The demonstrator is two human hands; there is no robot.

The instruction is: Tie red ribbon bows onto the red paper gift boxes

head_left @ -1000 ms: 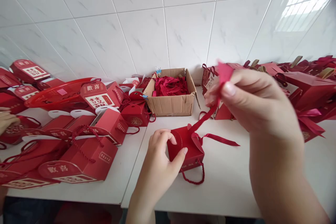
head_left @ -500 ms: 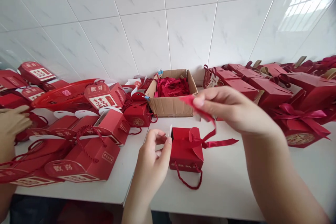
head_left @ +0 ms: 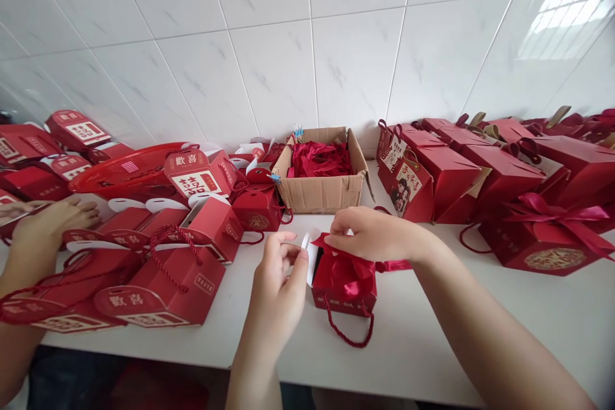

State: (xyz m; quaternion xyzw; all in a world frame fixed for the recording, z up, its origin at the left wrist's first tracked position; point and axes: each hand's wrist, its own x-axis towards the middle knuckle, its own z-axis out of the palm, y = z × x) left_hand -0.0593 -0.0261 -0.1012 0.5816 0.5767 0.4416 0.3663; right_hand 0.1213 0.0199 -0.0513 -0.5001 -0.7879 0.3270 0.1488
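Observation:
A small red gift box [head_left: 346, 298] with a twisted cord handle [head_left: 353, 341] sits on the white table in front of me. At its left end my left hand [head_left: 281, 278] pinches the raised flap [head_left: 306, 246], whose pale inner side shows. Above the box, my right hand [head_left: 360, 234] bends down with its fingers closed on a red ribbon [head_left: 353, 269], which loops over the box top; the tail runs out to the right under my wrist. My right fingertips are partly hidden behind the hand.
Behind stands a cardboard box [head_left: 319, 195] of red ribbons. Red boxes [head_left: 158, 288] crowd the left, beside a red plastic basket [head_left: 120, 166]. Another person's hand [head_left: 62, 221] is at far left. On the right are more red boxes [head_left: 494, 163] and one tied with a bow [head_left: 548, 246].
My right hand has come down and left, carrying the ribbon end from above the table to the box's left end. My left hand stays at the flap. The view has shifted slightly.

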